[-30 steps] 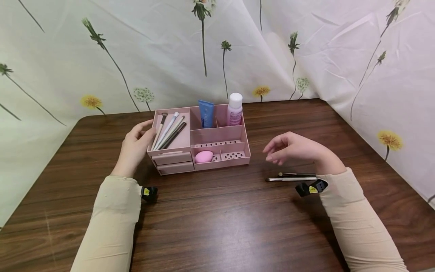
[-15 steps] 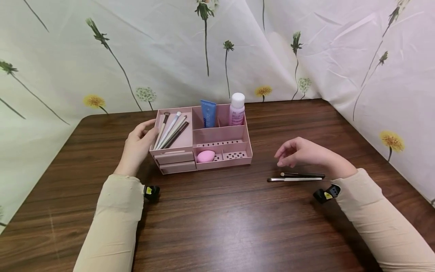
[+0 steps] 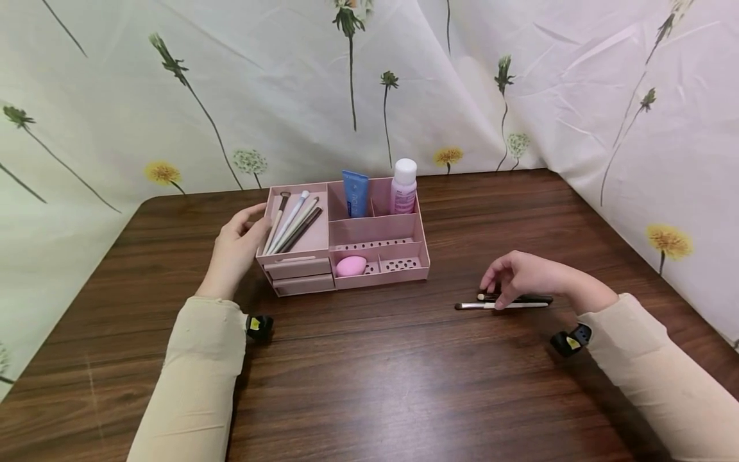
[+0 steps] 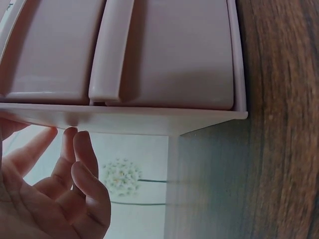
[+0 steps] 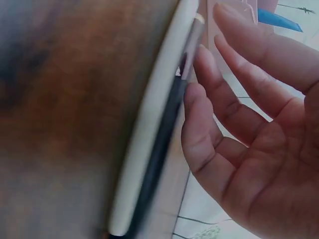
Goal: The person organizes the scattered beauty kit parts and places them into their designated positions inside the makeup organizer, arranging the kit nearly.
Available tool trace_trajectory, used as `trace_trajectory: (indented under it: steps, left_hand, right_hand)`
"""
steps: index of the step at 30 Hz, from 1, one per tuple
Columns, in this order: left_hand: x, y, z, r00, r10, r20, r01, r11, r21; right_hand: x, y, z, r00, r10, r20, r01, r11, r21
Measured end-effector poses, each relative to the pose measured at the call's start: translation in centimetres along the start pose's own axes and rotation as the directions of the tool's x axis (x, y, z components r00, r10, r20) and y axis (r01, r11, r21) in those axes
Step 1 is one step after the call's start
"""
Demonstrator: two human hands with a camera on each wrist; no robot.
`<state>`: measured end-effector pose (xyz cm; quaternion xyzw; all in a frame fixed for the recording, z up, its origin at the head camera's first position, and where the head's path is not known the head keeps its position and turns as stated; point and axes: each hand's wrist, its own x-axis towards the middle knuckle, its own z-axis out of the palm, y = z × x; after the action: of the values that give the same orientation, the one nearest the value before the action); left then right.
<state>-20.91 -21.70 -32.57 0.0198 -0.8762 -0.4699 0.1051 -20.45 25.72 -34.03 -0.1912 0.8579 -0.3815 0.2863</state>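
Observation:
A pink makeup organizer (image 3: 375,226) stands at the back middle of the table. My left hand (image 3: 232,247) is at its left side; in the left wrist view, fingertips touch the side wall (image 4: 144,119) beside the drawers. On the right lie two makeup brushes side by side, one with a white handle (image 3: 531,305), one with a black handle (image 3: 539,298). Just over them is my right hand (image 3: 531,277), fingers loosely bent and thumb near the white handle. The right wrist view shows no grip on either brush; the white handle (image 5: 147,129) is nearest the camera.
Several brushes (image 3: 296,224) lie in the organizer's top tray. A blue tube (image 3: 356,194) and a white-capped pink bottle (image 3: 403,187) stand in its rear compartments, a pink makeup sponge (image 3: 351,266) in front. A floral cloth (image 3: 288,90) hangs behind the wooden table (image 3: 358,378).
My right hand has moved right and down to the two brushes on the table. The left hand stays at the organizer's side, and the view has shifted slightly.

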Motion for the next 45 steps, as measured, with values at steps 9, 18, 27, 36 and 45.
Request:
trace_trajectory:
  steps: [9, 18, 27, 36, 45]
  left_hand:
    - [0.0, -0.1, 0.1, 1.000, -0.011, 0.003, 0.011, 1.000, -0.010]
    - [0.0, 0.0, 0.0, 1.000, -0.003, -0.003, 0.003, 1.000, 0.007]
    - [-0.1, 0.1, 0.0, 1.000, 0.001, -0.009, -0.001, 1.000, 0.026]
    - [-0.2, 0.0, 0.0, 1.000, -0.004, -0.003, 0.004, 1.000, 0.007]
    - [-0.1, -0.1, 0.0, 1.000, 0.004, -0.003, -0.004, 1.000, 0.006]
  right_hand:
    - [0.3, 0.8, 0.4, 0.998, -0.010, -0.054, 0.006, 0.997, -0.073]
    - [0.9, 0.5, 0.5, 0.997, 0.004, -0.081, -0.014, 0.993, -0.119]
    - [0.7, -0.4, 0.3, 0.991, -0.012, -0.130, -0.012, 0.982, -0.188]
    - [0.5, -2.3, -0.8, 0.943, -0.102, -0.316, 0.036, 0.977, -0.209]
    - [0.7, -3.9, -1.2, 0.860, -0.213, -0.463, 0.181, 0.977, -0.114]
